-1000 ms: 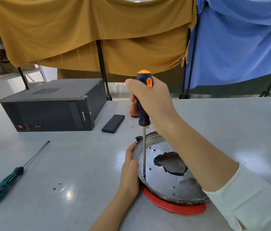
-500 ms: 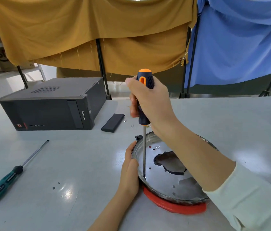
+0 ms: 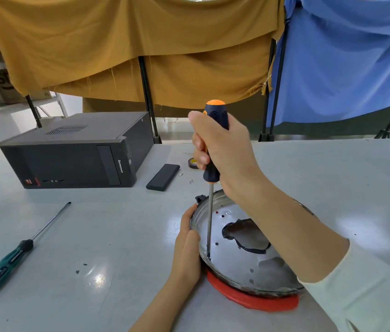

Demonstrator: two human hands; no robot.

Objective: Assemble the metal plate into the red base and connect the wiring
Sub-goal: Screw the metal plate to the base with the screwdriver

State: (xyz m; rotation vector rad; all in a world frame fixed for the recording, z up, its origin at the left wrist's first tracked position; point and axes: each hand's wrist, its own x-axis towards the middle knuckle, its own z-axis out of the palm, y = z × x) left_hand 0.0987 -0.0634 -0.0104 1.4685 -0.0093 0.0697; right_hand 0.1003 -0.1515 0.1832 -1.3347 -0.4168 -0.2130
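Your right hand (image 3: pixel 227 156) is gripping the screwdriver (image 3: pixel 210 212), tip unmoved on the metal plate (image 3: pixel 234 259); your left hand (image 3: pixel 186 250) is holding its rim. Fastening into the red base (image 3: pixel 249 300) is continuing.

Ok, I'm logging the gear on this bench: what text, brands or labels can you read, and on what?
"lenovo" on the front of the black computer case.
The red badge on that front: too small to read.
Print on the cardboard boxes: partly hidden, unreadable.
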